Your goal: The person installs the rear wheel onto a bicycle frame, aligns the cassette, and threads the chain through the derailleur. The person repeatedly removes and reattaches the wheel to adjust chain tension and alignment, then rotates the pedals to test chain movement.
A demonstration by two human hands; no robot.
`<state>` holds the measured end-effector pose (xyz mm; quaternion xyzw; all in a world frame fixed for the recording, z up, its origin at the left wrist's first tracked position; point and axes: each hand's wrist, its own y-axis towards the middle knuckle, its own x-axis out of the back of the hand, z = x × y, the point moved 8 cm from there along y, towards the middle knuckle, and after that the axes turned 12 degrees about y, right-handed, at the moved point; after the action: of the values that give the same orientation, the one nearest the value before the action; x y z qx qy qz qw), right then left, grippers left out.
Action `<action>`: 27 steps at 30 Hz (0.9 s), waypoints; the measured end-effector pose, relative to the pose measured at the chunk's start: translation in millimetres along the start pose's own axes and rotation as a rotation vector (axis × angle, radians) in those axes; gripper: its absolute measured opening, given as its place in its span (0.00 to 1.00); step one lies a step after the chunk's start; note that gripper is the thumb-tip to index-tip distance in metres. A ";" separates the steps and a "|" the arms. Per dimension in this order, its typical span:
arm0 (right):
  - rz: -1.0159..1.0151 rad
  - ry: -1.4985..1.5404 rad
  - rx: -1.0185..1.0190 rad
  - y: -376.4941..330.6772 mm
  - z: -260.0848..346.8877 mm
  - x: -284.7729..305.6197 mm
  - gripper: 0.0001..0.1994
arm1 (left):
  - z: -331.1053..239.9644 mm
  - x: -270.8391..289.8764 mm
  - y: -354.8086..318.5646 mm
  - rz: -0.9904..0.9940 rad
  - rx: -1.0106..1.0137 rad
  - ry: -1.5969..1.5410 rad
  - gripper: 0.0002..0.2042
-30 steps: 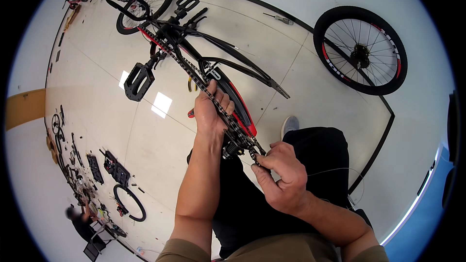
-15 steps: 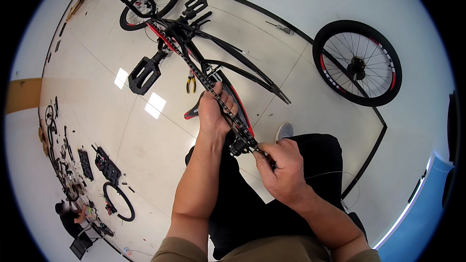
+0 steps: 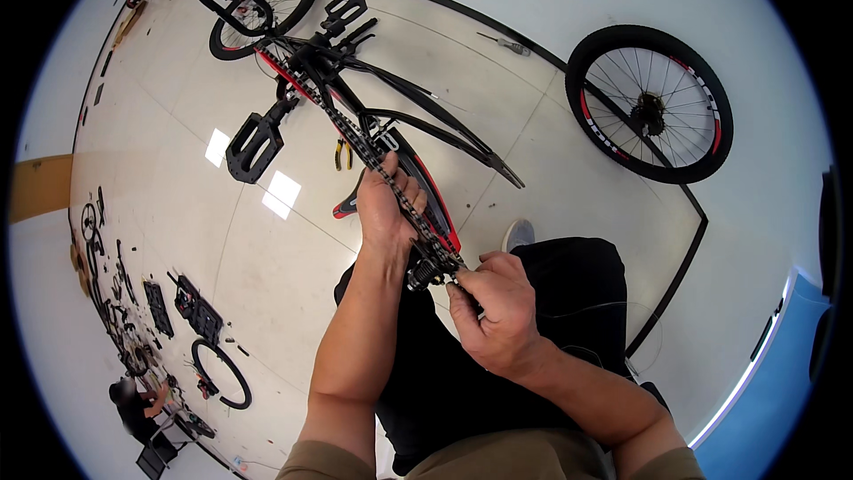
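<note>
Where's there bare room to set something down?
Bare pale tile shows between the black tubular bicycle frame and the black-tyred spoked wheel by the wall, and between the flat black pedal and the black rectangular cases at lower left. It's crowded around the left hand: dark metal chain, yellow-handled pliers, black-and-red saddle.

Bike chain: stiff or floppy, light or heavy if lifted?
Probably floppy: the bike chain shows many small jointed links. Likely heavy for its size, since it looks metal. May sag if the left hand lets go, as the run passes through its grip.
</note>
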<state>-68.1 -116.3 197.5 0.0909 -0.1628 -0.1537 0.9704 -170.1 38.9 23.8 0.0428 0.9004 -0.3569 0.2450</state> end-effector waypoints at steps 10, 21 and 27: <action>-0.010 0.124 -0.042 3.3 -12.2 16.4 0.10 | -2.8 -5.9 0.8 0.049 0.004 -0.004 0.20; 0.066 -0.145 -0.091 -27.0 3.2 14.5 0.25 | -6.4 -6.8 -1.5 0.087 0.058 -0.065 0.17; 0.079 -0.045 -0.180 -47.6 -30.6 23.0 0.16 | -8.6 -4.9 -4.5 0.099 0.072 -0.080 0.13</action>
<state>-49.7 -164.5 164.9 -0.0065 -0.1734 -0.1314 0.9760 -170.5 41.7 34.2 0.0818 0.8733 -0.3779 0.2965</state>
